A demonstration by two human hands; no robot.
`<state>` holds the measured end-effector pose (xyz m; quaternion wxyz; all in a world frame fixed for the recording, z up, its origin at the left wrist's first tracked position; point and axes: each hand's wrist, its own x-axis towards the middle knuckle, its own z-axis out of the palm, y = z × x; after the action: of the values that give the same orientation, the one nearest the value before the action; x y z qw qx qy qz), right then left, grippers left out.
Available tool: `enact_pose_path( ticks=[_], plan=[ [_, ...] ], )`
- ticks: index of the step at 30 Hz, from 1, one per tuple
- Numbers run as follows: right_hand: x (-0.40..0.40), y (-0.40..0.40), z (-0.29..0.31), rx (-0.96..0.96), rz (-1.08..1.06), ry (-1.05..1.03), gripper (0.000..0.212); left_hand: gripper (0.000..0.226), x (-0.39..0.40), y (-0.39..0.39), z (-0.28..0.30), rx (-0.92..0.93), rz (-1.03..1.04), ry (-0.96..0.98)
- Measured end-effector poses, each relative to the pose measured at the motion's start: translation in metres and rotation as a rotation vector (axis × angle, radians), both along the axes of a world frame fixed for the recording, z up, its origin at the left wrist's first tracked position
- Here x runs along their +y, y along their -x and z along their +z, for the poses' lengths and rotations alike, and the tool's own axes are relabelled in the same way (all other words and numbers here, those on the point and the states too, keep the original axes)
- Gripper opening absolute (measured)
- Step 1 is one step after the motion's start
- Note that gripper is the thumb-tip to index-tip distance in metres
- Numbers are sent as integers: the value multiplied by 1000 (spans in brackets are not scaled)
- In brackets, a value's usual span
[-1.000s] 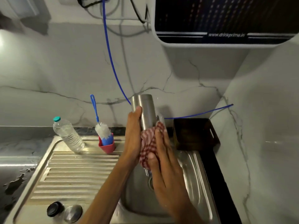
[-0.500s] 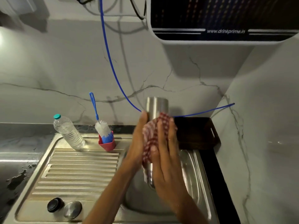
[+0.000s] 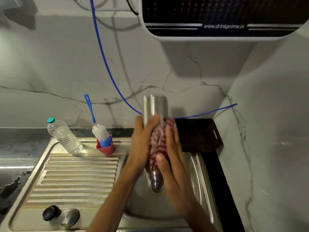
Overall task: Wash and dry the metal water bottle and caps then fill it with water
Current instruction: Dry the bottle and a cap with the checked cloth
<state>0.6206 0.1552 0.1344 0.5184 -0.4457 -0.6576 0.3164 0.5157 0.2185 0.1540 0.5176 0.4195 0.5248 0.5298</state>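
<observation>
Standing on the ribbed steel drainboard (image 3: pixel 78 173) are a clear plastic water bottle (image 3: pixel 64 137) with a teal cap and a red cup (image 3: pixel 107 149) holding a blue-handled bottle brush (image 3: pixel 100 131); a black cap (image 3: pixel 50 212) and a metal cap (image 3: pixel 70 216) lie side by side at its near edge. Over the sink basin (image 3: pixel 197 178), the left hand (image 3: pixel 142 144) grips the metal water bottle (image 3: pixel 155 108), fingers curled round its body. The right hand (image 3: pixel 172 158) presses a red checked cloth (image 3: pixel 158 139) against the bottle's side, fingers fairly straight. The bottle's lower end hangs inside the basin, blurred. A dark wooden tray (image 3: pixel 199 134) sits just beside the hands at the basin's back right corner, and a blue tube (image 3: pixel 103 61) runs behind the bottle. A water purifier (image 3: pixel 224 17) hangs overhead on the marble-veined wall (image 3: pixel 50 64). Wet patches show on the dark counter (image 3: pixel 11 164) at left.
</observation>
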Motion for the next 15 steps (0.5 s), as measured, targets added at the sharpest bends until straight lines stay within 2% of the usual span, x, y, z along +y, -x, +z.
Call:
enact_pose_path(
  ticks=[2, 4, 6, 8, 10, 12, 15],
  plan=[
    [17, -2, 7, 134, -38, 9, 63, 63, -32, -13, -17, -7, -72, -16],
    [38, -16, 15, 373, 38, 150, 60, 53, -48, -23, -22, -32, -84, -59],
    [45, -31, 11, 504, 90, 296, 68, 49, -36, -22, -13, 54, -61, -135],
    [30, -35, 5, 422, 131, 320, 67, 44, -13, -12, 5, 117, 28, -201],
    [7, -28, 1, 244, 120, 190, 62, 41, 13, 2, 22, 84, 152, -201],
    [-8, -19, -2, 123, 181, 58, 65, 41, 24, 5, 31, 66, 190, -161],
    [-4, -6, 12, -48, -1, -124, 61, 39, -8, -15, 13, 139, 133, -206]
  ],
)
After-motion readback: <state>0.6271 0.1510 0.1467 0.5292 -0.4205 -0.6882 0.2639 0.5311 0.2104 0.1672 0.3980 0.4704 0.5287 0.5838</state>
